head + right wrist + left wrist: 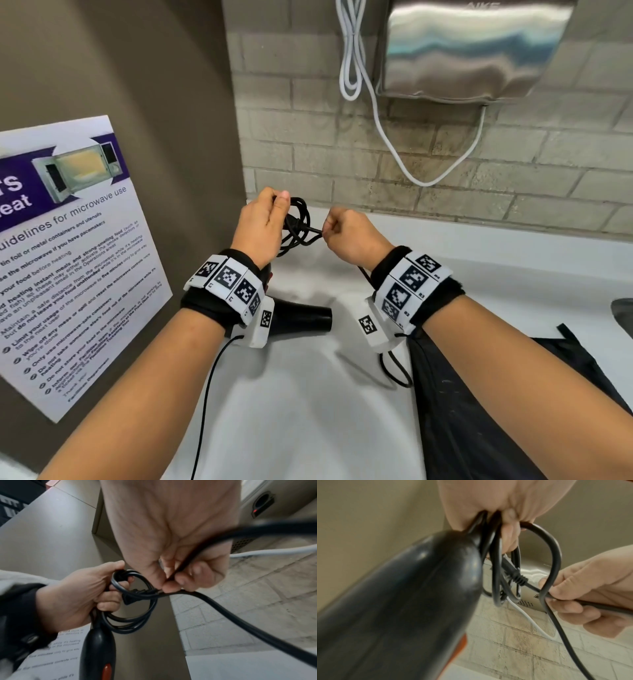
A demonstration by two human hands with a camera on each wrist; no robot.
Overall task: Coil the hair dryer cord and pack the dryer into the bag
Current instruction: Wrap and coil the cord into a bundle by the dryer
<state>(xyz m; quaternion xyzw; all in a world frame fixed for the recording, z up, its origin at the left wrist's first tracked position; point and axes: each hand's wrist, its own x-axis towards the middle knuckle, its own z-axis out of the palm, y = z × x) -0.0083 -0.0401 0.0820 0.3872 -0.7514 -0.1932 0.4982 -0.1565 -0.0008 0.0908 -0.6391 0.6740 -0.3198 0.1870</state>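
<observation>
Left hand point(263, 228) is gripping the coiled loops of the black cord point(298, 222), fingers curled round the bundle, up above the white surface point(301, 394). Hair dryer point(301, 318) is hanging below that hand by its cord end: handle running up toward the hand, nozzle pointing right, long axis of the barrel roughly level. Right hand point(352, 236) is pinching the free run of cord just beside the coil, fingers curled; the rest of the cord is trailing down past the right wrist.

Room: brown wall with a poster point(68, 260) is crowding the left side; brick wall point(445, 178) is close behind the hands. Black bag point(479, 411) is lying on the surface at lower right, under the right forearm. Surface between dryer and bag is lying bare.
</observation>
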